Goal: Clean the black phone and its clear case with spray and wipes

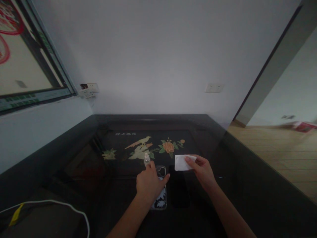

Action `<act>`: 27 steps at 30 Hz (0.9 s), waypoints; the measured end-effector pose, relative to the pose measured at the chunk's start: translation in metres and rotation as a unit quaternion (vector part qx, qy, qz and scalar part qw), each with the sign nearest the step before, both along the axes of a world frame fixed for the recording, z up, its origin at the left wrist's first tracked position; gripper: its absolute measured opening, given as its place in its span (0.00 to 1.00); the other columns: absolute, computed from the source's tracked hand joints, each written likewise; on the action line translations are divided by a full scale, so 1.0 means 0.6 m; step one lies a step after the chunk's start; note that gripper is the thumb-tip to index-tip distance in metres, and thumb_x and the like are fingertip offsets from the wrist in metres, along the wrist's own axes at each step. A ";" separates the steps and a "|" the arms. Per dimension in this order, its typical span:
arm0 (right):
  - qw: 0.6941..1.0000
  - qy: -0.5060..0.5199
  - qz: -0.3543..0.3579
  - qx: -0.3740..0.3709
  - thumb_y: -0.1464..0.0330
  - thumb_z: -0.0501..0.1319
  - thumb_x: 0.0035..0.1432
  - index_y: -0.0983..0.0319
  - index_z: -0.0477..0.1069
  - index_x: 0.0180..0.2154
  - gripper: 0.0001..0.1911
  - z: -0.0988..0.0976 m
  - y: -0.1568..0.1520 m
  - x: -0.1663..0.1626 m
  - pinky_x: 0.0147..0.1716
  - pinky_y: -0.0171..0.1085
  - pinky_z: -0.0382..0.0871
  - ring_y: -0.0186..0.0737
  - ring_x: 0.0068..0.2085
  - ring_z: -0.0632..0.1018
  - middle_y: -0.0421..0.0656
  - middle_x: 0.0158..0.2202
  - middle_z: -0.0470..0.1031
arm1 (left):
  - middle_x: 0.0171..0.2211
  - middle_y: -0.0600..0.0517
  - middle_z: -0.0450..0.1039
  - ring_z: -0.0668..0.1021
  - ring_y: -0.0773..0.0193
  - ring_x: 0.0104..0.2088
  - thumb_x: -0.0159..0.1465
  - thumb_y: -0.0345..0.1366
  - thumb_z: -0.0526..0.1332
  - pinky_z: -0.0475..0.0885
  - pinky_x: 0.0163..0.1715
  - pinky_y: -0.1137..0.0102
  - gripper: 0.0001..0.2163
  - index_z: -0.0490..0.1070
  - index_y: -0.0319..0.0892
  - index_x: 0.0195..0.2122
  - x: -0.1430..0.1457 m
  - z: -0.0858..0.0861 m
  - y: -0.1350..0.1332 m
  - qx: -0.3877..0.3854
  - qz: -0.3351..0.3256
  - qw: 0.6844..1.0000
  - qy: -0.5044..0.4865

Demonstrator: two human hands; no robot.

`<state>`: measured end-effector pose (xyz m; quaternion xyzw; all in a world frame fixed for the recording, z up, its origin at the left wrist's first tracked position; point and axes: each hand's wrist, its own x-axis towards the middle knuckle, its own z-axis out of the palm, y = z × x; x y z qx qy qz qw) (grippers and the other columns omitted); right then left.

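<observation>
My left hand (pixel 149 183) is over the table, fingers curled at a small clear bottle (pixel 147 159) with a pale top. Its thumb points away to the right, and the bottle's lower part is hidden by the hand. Partly under that hand lies a clear phone case (pixel 160 203) with a black-and-white pattern. A dark phone (pixel 180 190) rests flat just right of the case. Above the phone's far end, my right hand (pixel 201 168) pinches a folded white tissue (pixel 181 162) between thumb and fingers.
The glossy black table (pixel 119 191) bears a bird-and-flower picture (pixel 168 147). A white cable (pixel 56 201) with a yellow tag (pixel 16 215) runs at the lower left. Behind stands a white wall with sockets (pixel 214 88); a window (pixel 24 66) is at left.
</observation>
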<state>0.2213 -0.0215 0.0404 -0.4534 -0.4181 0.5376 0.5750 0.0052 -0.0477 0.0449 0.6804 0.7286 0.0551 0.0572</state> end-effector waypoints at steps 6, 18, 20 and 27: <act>0.998 -0.052 -0.009 0.025 0.53 0.77 0.45 0.61 0.84 0.35 0.20 0.012 -0.005 -0.003 0.28 0.39 0.76 0.45 0.29 0.81 0.46 0.30 0.84 | 0.46 0.36 0.75 0.82 0.47 0.40 0.65 0.62 0.51 0.72 0.38 0.62 0.31 0.66 0.37 0.54 0.009 0.001 -0.002 0.001 0.007 1.000 0.010; 0.998 -0.046 -0.006 0.039 0.52 0.77 0.43 0.59 0.84 0.33 0.20 0.030 -0.008 -0.008 0.30 0.40 0.77 0.45 0.29 0.82 0.46 0.30 0.84 | 0.49 0.34 0.74 0.82 0.47 0.39 0.69 0.60 0.47 0.74 0.37 0.62 0.32 0.66 0.36 0.59 0.017 0.013 -0.013 0.005 -0.004 0.999 0.053; 0.998 -0.041 -0.006 0.042 0.52 0.77 0.43 0.59 0.84 0.32 0.20 0.029 -0.007 -0.008 0.30 0.39 0.76 0.45 0.29 0.82 0.46 0.30 0.84 | 0.49 0.34 0.74 0.82 0.47 0.39 0.70 0.58 0.47 0.74 0.36 0.62 0.31 0.66 0.36 0.59 0.016 0.013 -0.013 0.005 -0.007 0.998 0.057; 0.998 -0.044 -0.010 0.041 0.52 0.77 0.43 0.60 0.84 0.33 0.21 0.031 -0.008 -0.008 0.30 0.40 0.76 0.47 0.30 0.82 0.46 0.30 0.84 | 0.44 0.37 0.77 0.83 0.47 0.37 0.71 0.56 0.45 0.73 0.34 0.63 0.28 0.67 0.37 0.55 0.007 0.023 -0.016 0.003 -0.008 0.998 0.068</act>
